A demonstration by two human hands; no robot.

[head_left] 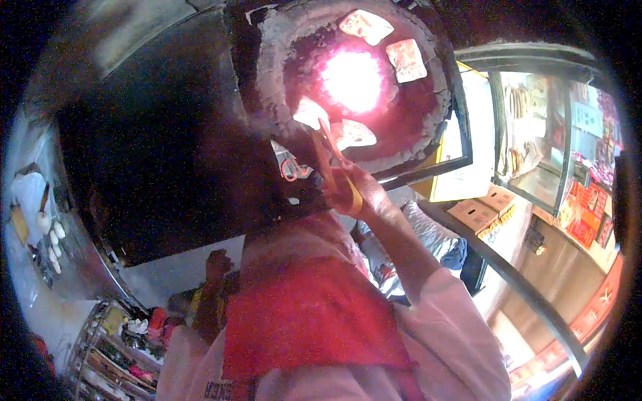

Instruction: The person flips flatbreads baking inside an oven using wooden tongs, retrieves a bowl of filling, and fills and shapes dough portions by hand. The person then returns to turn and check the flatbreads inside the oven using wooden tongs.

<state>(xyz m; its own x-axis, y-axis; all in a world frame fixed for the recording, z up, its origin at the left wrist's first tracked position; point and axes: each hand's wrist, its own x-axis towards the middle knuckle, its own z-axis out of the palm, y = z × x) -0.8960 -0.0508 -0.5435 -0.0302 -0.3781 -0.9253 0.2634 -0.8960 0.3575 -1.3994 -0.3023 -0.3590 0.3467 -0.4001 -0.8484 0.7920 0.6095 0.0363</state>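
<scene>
My right hand (348,190) is closed around a pair of wooden tongs (322,150). Their tips reach a pale flatbread (309,112) at the near side of a round oven opening (271,63). Beside the tips lies another flatbread (356,134). Two more, a browned flatbread (366,27) and a squarish flatbread (406,61), sit along the far and right parts of the oven wall. A bright glow fills the oven's middle. Low at my left side, in deep shadow, my left hand (218,262) is curled in a fist; whatever it may hold is hidden.
Red-handled scissors (292,168) lie on the dark worktop (167,154) by the oven's near edge. A yellow-edged panel (465,147) stands right of the oven. Cardboard boxes (473,215) are farther right. At lower left is a loaded rack (114,351).
</scene>
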